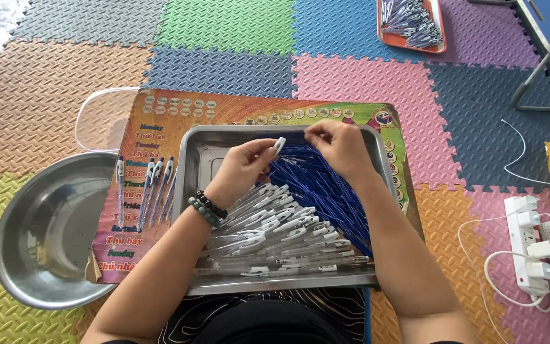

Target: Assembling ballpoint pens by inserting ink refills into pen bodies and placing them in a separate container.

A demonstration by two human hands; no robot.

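Two hands, one tray, four assembled pens

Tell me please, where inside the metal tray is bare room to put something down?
The metal tray is bare at its left part, between the left wall and the white pen barrels, below the left hand. The middle and right are crowded with barrels and blue refills. The round steel basin beside it shows nothing inside.

a home floor workspace: colourful foam mats, trays of pens.
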